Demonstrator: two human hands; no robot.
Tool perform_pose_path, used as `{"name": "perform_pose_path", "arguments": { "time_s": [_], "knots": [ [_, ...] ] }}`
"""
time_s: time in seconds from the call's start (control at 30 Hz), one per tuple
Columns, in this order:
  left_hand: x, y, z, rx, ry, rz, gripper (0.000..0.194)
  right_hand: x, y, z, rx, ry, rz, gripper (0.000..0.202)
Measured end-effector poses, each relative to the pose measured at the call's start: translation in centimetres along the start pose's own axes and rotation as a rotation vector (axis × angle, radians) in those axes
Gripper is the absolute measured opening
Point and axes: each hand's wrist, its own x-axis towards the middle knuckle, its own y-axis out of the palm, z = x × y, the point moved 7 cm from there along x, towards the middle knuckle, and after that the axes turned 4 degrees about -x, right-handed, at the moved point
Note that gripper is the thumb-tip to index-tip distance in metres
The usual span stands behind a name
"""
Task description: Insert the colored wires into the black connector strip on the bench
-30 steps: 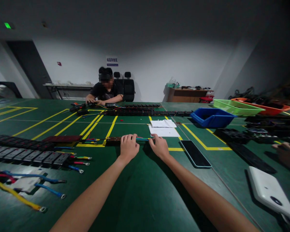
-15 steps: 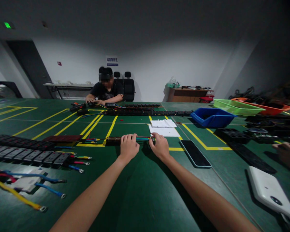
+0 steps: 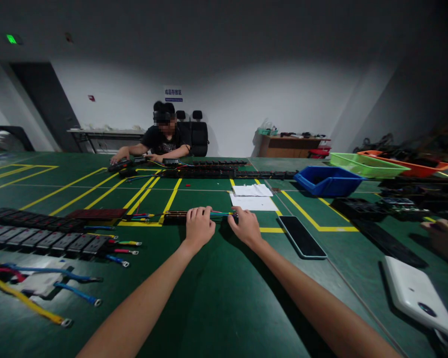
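My left hand point(image 3: 200, 227) lies over the right end of a long dark strip point(image 3: 174, 217) with copper-coloured bars, its fingers curled down around it. Coloured wires point(image 3: 221, 214), blue and red among them, run from under that hand to the right. At their far end my right hand point(image 3: 246, 226) is closed, thumb and fingers pinching the wires; its fingertips are partly hidden. To the left lies a dark red strip point(image 3: 97, 214) with coloured wires at its end.
Black socket strips point(image 3: 45, 239) and lugged cables point(image 3: 30, 301) lie left. White papers point(image 3: 254, 201) are behind my right hand, a phone point(image 3: 302, 236) beside it. A blue bin point(image 3: 326, 181) and white device point(image 3: 420, 296) stand right. A person point(image 3: 164, 136) works opposite; another's hand point(image 3: 442, 238) shows far right.
My right hand's fingers have shifted slightly on the wires; my left hand stays put. The person opposite has moved one hand to the left, onto a dark tool.
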Motion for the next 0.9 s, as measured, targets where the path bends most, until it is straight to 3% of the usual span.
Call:
{"name": "perform_pose_path", "arguments": {
  "time_s": [0.2, 0.37, 0.57, 0.9],
  "knots": [
    [0.0, 0.0, 0.0, -0.021, -0.002, -0.001, 0.027, -0.3, -1.1, 0.1, 0.159, -0.082, -0.177, 0.035],
    [0.0, 0.0, 0.1, -0.045, -0.01, 0.01, 0.029, -0.9, -1.9, 1.0, 0.266, -0.21, -0.246, 0.046],
    [0.0, 0.0, 0.1, -0.025, 0.002, 0.006, 0.034, -1.3, -2.2, 1.8, 0.304, -0.315, -0.249, 0.053],
    [-0.1, 0.1, 0.1, 0.011, 0.008, 0.033, 0.043, -1.7, -2.0, 3.7, 0.149, -0.472, -0.127, 0.069]
  ]
}}
